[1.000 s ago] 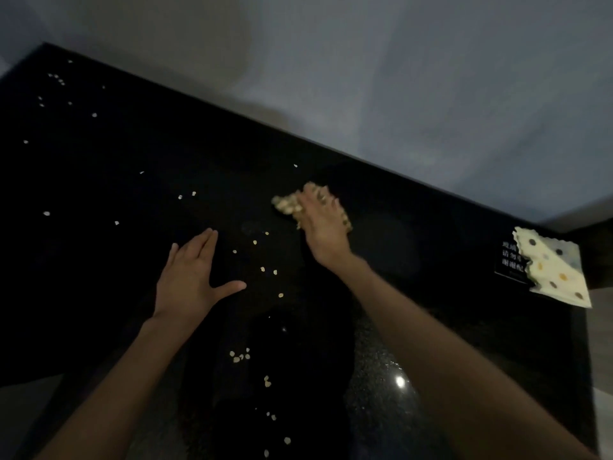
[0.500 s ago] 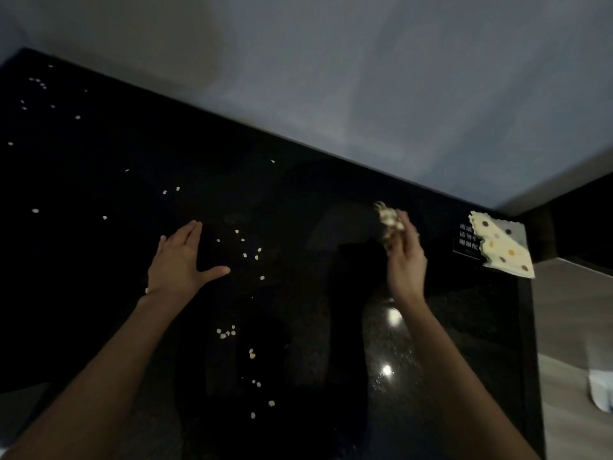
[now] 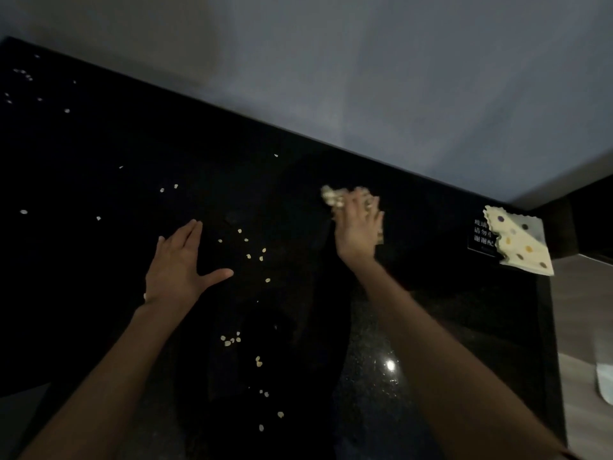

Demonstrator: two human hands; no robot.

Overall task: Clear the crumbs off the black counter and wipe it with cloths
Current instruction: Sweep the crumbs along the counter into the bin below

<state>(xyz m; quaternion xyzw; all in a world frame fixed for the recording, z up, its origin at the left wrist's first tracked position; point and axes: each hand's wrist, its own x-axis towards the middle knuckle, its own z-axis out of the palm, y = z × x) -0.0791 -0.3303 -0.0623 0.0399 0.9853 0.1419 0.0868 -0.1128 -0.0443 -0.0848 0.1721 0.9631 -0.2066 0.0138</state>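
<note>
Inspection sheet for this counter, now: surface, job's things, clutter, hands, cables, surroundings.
Surface: black counter, glossy, with crumbs scattered from the far left corner to the near edge.
Job's things: crumpled cloth in the right hand; spotted cloth lying at the counter's right end.
Clutter: black label with white characters, partly covered by the spotted cloth.
Hands: left hand open, fingers straight, beside the crumbs, holding nothing; right hand grips the crumpled cloth, motion-blurred.
Cables: nothing seen.
Surroundings: grey wall behind the counter; pale surface to its right.
</note>
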